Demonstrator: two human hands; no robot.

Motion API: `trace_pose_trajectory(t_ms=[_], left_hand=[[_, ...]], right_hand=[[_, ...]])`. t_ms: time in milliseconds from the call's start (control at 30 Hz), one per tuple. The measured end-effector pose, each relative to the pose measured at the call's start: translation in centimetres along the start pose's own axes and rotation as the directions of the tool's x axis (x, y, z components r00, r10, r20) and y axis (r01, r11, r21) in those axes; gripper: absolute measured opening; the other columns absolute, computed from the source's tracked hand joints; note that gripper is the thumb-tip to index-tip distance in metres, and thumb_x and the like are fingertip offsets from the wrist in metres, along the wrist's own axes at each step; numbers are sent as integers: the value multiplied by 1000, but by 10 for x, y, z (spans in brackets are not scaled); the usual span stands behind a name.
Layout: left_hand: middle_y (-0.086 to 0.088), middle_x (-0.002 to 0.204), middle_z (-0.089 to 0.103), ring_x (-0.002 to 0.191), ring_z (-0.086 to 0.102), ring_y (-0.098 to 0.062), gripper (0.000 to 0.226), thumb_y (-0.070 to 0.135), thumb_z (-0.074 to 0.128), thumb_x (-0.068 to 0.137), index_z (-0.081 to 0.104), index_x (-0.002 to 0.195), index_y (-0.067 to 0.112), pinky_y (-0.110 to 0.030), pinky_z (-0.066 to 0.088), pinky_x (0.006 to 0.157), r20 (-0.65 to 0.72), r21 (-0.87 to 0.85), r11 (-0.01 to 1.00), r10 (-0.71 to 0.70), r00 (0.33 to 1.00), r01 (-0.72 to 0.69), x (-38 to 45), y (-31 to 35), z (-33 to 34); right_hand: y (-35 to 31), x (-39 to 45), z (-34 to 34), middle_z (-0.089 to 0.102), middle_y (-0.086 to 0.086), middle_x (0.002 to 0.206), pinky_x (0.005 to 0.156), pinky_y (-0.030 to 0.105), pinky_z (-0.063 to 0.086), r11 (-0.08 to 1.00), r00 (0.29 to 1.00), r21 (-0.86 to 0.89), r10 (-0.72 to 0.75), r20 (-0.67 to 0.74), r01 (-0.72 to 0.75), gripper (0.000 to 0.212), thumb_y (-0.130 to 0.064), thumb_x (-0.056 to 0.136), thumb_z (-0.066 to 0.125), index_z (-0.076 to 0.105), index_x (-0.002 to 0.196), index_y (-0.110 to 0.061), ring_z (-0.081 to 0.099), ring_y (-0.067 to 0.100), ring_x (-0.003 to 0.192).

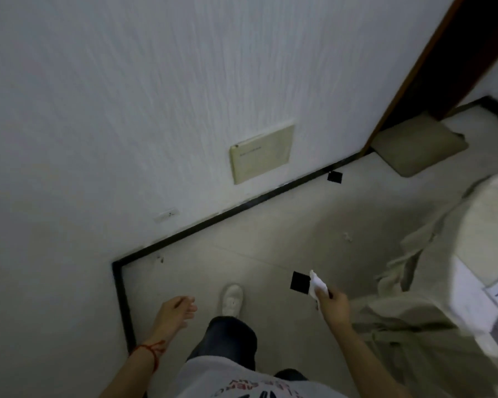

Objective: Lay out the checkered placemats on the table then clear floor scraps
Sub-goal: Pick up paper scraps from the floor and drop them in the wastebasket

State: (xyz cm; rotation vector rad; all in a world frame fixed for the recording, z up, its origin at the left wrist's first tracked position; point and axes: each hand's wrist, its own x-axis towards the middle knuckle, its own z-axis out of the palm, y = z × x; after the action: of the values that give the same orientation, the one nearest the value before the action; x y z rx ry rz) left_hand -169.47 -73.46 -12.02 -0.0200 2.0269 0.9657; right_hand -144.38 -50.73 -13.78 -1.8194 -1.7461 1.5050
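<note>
1. The left hand (179,310) hangs loose and holds nothing, free for the next pickup
2. The right hand (332,304) pinches a crumpled white paper scrap (318,285), seemingly gathered floor litter
3. Just beyond that hand, a black square scrap (299,281) lies on the pale tiled floor (242,239)
4. Farther off, another black scrap (335,177) sits against the black skirting (213,218); placemats cannot be made out

shirt (259,383) print red, letters unreadable

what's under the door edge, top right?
A beige mat lies on the floor there, its far edge tucked under the dark door. The covered part of the mat and the floor beneath it cannot be seen.
</note>
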Motion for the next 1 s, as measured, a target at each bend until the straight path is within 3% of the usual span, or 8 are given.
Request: trace_pose_trajectory(t_ms=[200, 333, 433, 567, 667, 767, 933, 1000], left_hand=[[-8, 92, 62, 87, 57, -24, 16, 17, 44, 95, 58, 98, 10, -25, 43, 67, 153, 133, 987, 65, 986, -85, 98, 133, 32], [-8, 89, 62, 82, 56, -21, 17, 19, 47, 94, 60, 97, 9, -24, 43, 66, 271, 223, 959, 110, 956, -174, 152, 235, 75], [-5, 83, 61, 78, 55, -18, 16, 19, 45, 94, 59, 95, 11, -24, 42, 65, 378, 300, 918, 134, 916, -258, 182, 307, 125], [-3, 82, 62, 77, 55, -17, 16, 22, 48, 93, 60, 93, 12, -24, 42, 63, 508, 371, 851, 149, 848, -372, 210, 382, 210], [-3, 78, 62, 74, 56, -17, 17, 21, 49, 93, 60, 79, 17, -24, 41, 62, 580, 378, 815, 161, 799, -439, 221, 426, 279], [-2, 78, 61, 74, 56, -17, 20, 19, 48, 93, 59, 76, 21, -24, 41, 63, 626, 401, 788, 137, 768, -467, 226, 460, 346], [0, 81, 60, 80, 56, -15, 17, 18, 43, 95, 60, 96, 12, -21, 41, 64, 668, 500, 720, 33, 744, -481, 229, 491, 425], [2, 80, 59, 83, 55, -17, 19, 19, 43, 96, 59, 101, 10, -19, 40, 63, 670, 526, 696, 13, 742, -488, 234, 503, 453]], right_hand=[[-37, 72, -8, 56, 12, 57, 59, 29, 39, 982, 982, 148, 135, -130, -115, 33, -20, 90, 54, 67, 73, 5, 53, 22, 56], [-67, 104, -20, 55, -7, 59, 61, 24, 39, 959, 956, 236, 205, -209, -154, 28, -28, 89, 54, 56, 61, -28, 55, 15, 63], [-74, 128, -32, 64, -10, 67, 64, 24, 42, 933, 923, 302, 280, -264, -197, 23, -26, 92, 50, 65, 75, -22, 60, 15, 72], [-76, 149, -51, 55, -11, 48, 55, 22, 38, 885, 858, 383, 399, -324, -266, 34, -24, 92, 51, 56, 58, -22, 58, 16, 61], [-71, 178, -69, 65, -8, 77, 65, 19, 41, 865, 835, 425, 427, -347, -266, 18, -19, 92, 50, 66, 83, -22, 60, 17, 84], [-63, 221, -97, 68, -8, 97, 76, 24, 47, 850, 839, 460, 432, -332, -255, 29, -28, 93, 48, 65, 113, -14, 63, 17, 99], [-75, 302, -157, 68, -11, 103, 86, 26, 48, 836, 845, 487, 435, -311, -251, 46, -55, 86, 43, 64, 114, -25, 63, 13, 104], [-86, 330, -175, 67, -6, 111, 94, 30, 48, 812, 839, 528, 454, -300, -250, 40, -45, 90, 45, 62, 118, -22, 62, 12, 107]])
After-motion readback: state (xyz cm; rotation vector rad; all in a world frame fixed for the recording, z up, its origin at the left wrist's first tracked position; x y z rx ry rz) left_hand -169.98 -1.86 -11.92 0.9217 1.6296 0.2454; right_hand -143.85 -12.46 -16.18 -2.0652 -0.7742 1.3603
